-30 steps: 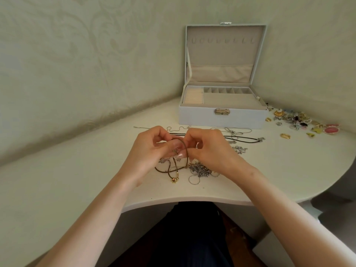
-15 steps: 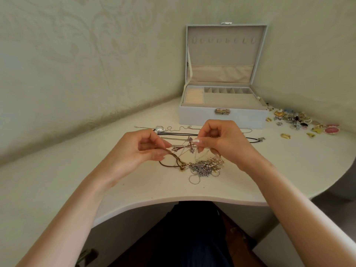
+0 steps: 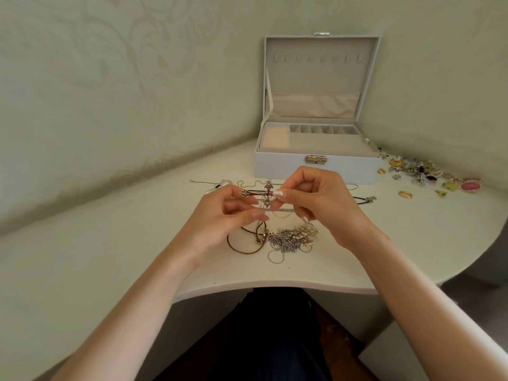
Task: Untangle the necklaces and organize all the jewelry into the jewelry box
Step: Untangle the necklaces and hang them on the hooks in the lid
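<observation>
Two hands meet just above the desk (image 3: 110, 257), over the pile. Your left hand (image 3: 220, 218) has its fingers curled and pinches a thin silver chain (image 3: 279, 211) between thumb and forefinger. Your right hand (image 3: 324, 204) pinches the same chain just beside an ornate cross pendant (image 3: 268, 191), which sits between the two sets of fingertips.

Below them on the desk lies the tangle of necklaces (image 3: 294, 237) (silver links and pale beads knotted together). A brown cord necklace (image 3: 242, 247) is looped at its left edge, touching it. A black cord necklace (image 3: 362, 199) stretches across the desk behind your hands.

At the back, the jewelry box (image 3: 288, 170) stands open with its lid (image 3: 319, 75) upright near the wall. A scatter of small jewelry (image 3: 423, 174) lies on the desk to the right of the box, and a gold ring (image 3: 405, 194) sits at its near edge.
</observation>
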Demonstrator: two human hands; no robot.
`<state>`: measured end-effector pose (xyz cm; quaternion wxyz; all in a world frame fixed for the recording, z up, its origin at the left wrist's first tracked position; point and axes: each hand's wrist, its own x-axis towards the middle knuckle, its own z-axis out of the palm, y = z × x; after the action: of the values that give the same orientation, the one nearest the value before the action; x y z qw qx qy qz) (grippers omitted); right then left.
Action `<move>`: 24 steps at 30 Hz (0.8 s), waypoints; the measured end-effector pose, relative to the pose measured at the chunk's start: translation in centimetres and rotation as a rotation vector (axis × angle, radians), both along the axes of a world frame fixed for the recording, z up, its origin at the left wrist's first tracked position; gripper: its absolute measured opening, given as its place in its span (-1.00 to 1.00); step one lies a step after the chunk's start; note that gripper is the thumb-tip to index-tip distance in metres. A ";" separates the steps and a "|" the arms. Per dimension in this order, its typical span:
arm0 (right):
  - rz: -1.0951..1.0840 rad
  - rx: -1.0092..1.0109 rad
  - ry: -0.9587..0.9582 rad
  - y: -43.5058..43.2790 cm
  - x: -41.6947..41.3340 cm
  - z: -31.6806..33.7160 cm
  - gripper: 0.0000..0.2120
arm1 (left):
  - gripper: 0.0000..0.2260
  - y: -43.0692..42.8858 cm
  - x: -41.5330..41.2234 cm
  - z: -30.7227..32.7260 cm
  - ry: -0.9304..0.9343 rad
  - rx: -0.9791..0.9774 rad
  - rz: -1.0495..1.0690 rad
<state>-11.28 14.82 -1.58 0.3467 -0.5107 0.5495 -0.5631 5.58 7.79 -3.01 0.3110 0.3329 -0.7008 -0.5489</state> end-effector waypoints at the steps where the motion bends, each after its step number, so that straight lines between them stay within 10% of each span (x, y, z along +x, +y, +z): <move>1: 0.002 0.000 -0.003 0.0 0.0 0.0 -0.90 | -0.85 0.0 -0.1 -0.1 -0.002 -0.023 -0.004; 24: 0.069 0.145 0.113 -0.6 0.2 -0.9 -0.91 | -0.88 -1.0 0.2 -0.2 0.010 -0.300 0.041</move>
<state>-11.05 14.18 -2.47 0.3705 -0.5337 0.5896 -0.4799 5.81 6.83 -3.21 0.3720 0.2943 -0.7664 -0.4333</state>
